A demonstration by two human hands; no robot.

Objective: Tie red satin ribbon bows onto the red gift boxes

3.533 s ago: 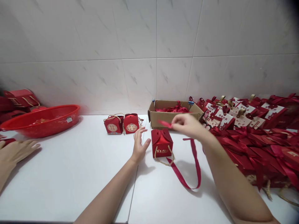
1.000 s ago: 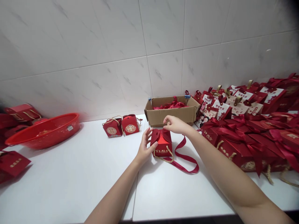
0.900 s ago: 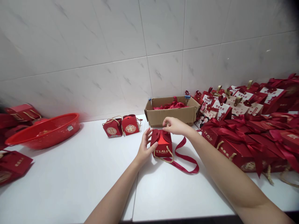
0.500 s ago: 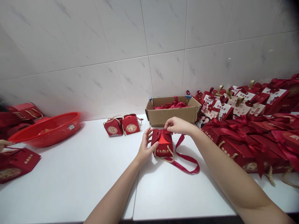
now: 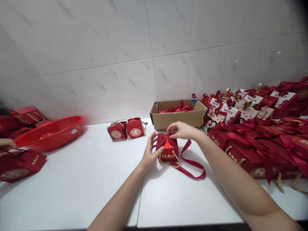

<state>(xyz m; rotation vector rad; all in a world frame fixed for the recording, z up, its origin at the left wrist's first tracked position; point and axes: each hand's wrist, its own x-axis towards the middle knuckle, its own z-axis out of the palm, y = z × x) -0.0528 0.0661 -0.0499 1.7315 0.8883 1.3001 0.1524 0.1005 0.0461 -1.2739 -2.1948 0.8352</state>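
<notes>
A small red gift box (image 5: 168, 154) with gold lettering and a twisted cord handle stands upright on the white table. My left hand (image 5: 150, 152) grips its left side, thumb on the front and fingers towards the back. Over the box's top, my right hand (image 5: 181, 131) has bent fingers and thumb at the right flap; part of that flap is hidden. A dark red ribbon (image 5: 196, 175) loops on the table from the box's right side.
A cardboard box (image 5: 178, 120) of red ribbons stands behind. Two small red boxes (image 5: 126, 128) are left of it. Many finished gift boxes (image 5: 252, 138) crowd the right. At far left are a red basin (image 5: 55, 136) and another person's hand (image 5: 6, 144) holding a red box (image 5: 21, 165).
My right fingers have loosened from a tight pinch and shifted slightly back over the box top. The other person's box at far left has moved right and up a little.
</notes>
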